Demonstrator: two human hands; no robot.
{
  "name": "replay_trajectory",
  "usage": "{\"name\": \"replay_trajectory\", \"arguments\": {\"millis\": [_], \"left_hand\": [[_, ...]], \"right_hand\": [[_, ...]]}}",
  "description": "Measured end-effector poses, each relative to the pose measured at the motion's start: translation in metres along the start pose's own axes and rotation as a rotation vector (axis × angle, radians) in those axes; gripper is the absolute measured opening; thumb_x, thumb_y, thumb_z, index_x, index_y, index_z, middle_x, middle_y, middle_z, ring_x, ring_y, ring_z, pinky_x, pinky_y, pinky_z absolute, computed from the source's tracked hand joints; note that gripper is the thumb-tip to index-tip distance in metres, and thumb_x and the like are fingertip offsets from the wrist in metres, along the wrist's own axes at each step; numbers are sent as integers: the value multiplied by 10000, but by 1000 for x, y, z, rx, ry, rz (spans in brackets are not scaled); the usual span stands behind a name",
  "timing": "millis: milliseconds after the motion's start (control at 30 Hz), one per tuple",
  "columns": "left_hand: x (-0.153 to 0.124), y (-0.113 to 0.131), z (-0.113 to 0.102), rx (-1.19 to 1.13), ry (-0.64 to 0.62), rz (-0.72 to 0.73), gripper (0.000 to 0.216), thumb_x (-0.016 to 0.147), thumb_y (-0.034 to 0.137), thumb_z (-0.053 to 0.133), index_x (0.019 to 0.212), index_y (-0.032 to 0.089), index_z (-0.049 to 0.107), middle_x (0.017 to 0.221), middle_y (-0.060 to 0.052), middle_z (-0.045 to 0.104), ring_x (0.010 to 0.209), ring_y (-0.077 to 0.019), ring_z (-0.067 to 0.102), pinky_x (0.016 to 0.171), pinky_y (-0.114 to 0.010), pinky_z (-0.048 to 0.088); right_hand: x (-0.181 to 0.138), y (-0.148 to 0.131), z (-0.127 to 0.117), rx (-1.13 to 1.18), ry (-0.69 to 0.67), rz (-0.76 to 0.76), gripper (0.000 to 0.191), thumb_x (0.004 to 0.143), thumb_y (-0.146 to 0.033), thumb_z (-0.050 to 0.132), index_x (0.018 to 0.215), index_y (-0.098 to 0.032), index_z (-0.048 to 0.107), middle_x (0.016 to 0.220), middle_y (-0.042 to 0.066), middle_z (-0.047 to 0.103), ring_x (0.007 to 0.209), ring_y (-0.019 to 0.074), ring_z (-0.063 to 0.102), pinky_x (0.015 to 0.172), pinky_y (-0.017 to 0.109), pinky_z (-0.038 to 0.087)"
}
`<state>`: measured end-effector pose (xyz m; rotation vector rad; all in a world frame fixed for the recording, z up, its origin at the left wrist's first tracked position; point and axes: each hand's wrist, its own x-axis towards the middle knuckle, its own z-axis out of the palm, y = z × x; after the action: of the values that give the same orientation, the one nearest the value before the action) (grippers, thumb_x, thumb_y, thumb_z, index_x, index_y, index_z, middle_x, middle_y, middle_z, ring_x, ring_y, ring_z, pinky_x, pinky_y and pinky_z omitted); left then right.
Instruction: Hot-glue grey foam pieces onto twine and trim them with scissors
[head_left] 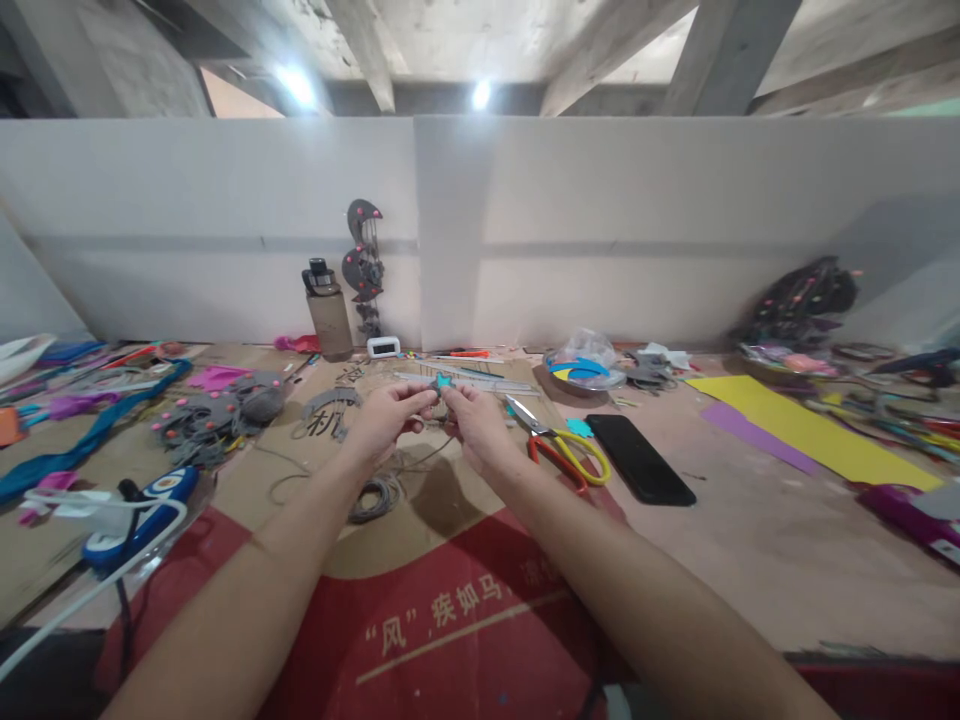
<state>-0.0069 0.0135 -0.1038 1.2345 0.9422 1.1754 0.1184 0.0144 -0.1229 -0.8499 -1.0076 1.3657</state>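
My left hand and my right hand meet over the cardboard, fingers pinched from both sides on a small teal cut-out piece. Something thin and grey shows along its edge, too small to make out. Below my hands lies a coil of grey cord, with a loose strand running up toward my right hand. Scissors with one orange and one yellow handle rest just right of my right hand. Close to them is another teal scrap. A metal ruler lies behind my fingers.
A black phone lies right of the scissors. Yellow sheet and purple strip are further right. A bottle stands at the back beside hanging grey moon shapes. Left are grey felt pieces and a blue power strip with a white cable.
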Motion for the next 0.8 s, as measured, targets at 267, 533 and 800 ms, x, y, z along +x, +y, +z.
{"name": "replay_trajectory", "arguments": {"millis": [267, 533, 800], "left_hand": [[2, -12, 6, -29, 163, 95, 234, 607, 302, 732, 733, 123, 647, 596, 6, 571, 507, -63, 488, 440, -178, 350], [6, -8, -7, 80, 174, 49, 226, 616, 309, 708, 708, 118, 630, 592, -9, 584, 490, -68, 496, 402, -172, 320], [5, -1, -10, 234, 103, 3, 199, 661, 307, 658, 664, 112, 615, 498, 18, 531, 396, -44, 417, 399, -181, 309]], "right_hand": [[1, 7, 3, -108, -17, -61, 251, 679, -411, 591, 728, -179, 507, 572, -70, 451, 474, 61, 362, 447, 205, 279], [-4, 2, -11, -612, 31, -468, 245, 765, -238, 542, 995, -187, 474, 752, -11, 528, 679, 131, 520, 615, 261, 411], [-6, -11, -22, -972, -19, -756, 98, 833, -209, 504, 808, -184, 594, 805, 46, 563, 774, 171, 513, 706, 298, 412]]}}
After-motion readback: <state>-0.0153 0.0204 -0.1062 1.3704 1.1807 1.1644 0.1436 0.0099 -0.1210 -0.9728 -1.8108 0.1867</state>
